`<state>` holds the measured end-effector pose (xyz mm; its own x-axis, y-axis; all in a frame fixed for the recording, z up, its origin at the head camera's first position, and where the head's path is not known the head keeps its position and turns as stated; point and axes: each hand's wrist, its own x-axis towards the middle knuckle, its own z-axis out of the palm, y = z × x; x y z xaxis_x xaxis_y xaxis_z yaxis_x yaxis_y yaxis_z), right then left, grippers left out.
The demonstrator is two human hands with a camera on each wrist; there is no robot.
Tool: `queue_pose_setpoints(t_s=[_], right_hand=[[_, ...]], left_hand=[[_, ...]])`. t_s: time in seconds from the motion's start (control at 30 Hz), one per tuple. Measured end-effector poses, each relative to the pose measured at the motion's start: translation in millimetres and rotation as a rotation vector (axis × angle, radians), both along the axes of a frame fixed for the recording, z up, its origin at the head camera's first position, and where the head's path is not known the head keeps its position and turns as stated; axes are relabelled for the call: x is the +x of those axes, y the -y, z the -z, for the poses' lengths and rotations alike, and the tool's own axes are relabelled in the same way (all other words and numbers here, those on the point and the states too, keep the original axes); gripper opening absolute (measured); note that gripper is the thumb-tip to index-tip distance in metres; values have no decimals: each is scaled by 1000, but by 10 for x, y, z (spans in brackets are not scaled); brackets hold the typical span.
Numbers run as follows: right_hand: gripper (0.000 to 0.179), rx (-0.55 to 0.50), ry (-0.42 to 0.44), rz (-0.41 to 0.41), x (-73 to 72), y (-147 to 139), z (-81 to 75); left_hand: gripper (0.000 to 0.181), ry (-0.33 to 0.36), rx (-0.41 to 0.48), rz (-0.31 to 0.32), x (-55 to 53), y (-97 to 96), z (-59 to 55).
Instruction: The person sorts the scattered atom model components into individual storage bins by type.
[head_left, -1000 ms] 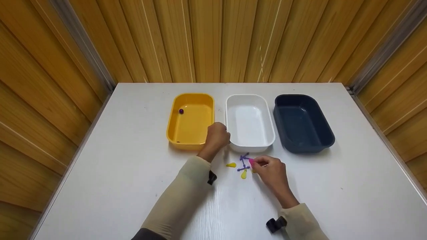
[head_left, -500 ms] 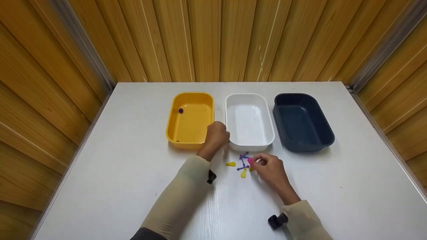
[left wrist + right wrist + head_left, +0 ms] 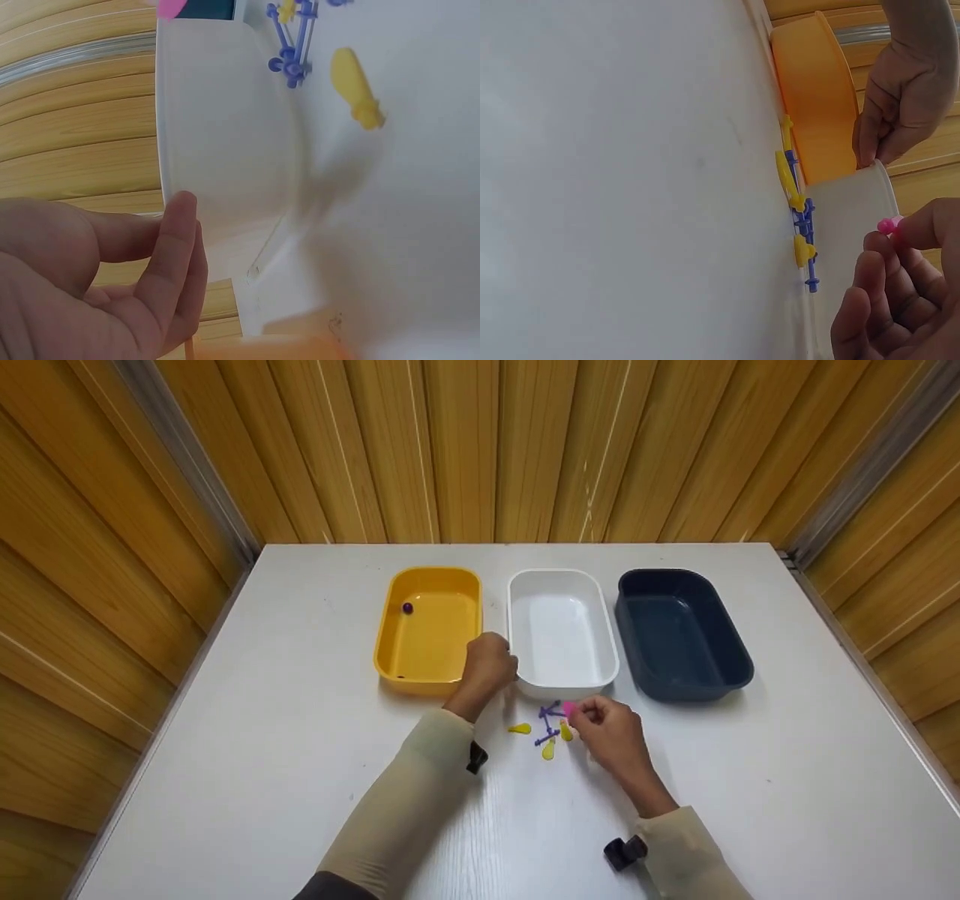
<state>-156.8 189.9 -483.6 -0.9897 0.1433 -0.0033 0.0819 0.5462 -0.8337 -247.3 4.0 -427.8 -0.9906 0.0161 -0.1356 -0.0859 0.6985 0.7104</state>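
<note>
1. Here, the yellow tray [image 3: 420, 688] was set at ten o'clock from the purple rods [image 3: 291, 69], a dark ball [image 3: 407, 608] inside.
2. The white tray [image 3: 559, 630], at twelve, was pinched at its rim by the left hand [image 3: 487, 661], presumably for steadiness.
3. Yellow pieces [image 3: 548, 751] were scattered beside the purple rods.
4. At two, the pink piece [image 3: 888, 225] was pinched by the right hand [image 3: 615, 735], likely for precision.
5. The navy tray [image 3: 686, 690] was set beyond; no lettering could be read.

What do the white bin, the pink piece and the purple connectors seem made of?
White bin: probably plastic, satin finish; soft highlights, thin rim. Pink piece: likely smooth plastic from its uniform color, though too small to be sure. Purple connectors: likely molded plastic, matte; rounded knobs on rods.
</note>
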Motion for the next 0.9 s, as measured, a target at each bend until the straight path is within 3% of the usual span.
queue_pose_setpoints(t_s=[0.3, 0.5, 0.9], right_hand=[[23, 46, -22, 82, -116, -48, -214], [23, 97, -54, 134, -251, -81, -320], [25, 126, -52, 173, -430, -97, -320]], left_hand=[[17, 68, 12, -29, -11, -33, -15], [17, 60, 11, -31, -11, -32, 0], [18, 81, 16, -47, -24, -51, -24]])
